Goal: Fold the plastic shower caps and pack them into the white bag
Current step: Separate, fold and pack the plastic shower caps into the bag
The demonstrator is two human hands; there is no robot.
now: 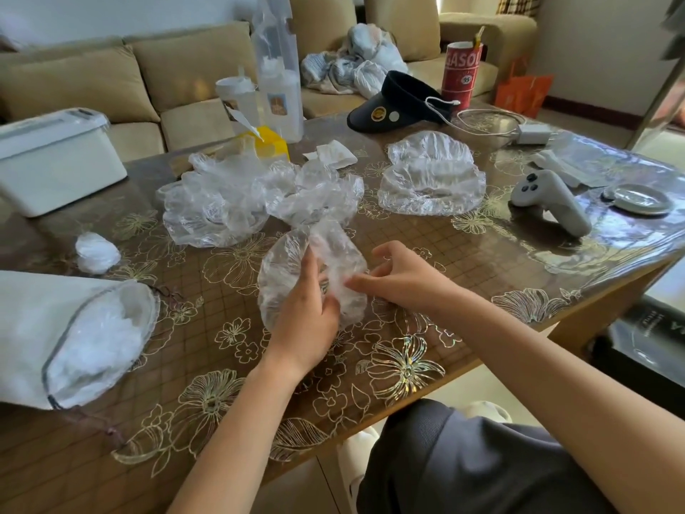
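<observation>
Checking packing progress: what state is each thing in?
white bag: on its side, mouth open, caps inside.
held cap: partly folded.
left hand: grips held cap.
right hand: pinches held cap.
crumpled caps: unfolded, heaped.
far caps: spread out, overlapping.
small bundle: folded, outside bag.

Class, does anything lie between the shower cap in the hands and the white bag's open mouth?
Nothing visible does: only tabletop separates the shower cap from the white bag. A small folded wad lies farther back, off that line.

looks like someone's living room at home: beige sofa [122, 79] with laundry [356, 61] dumped on it, floral-covered coffee table [426, 369], a visor cap [398, 102] and charger [532, 133] lying around
</observation>
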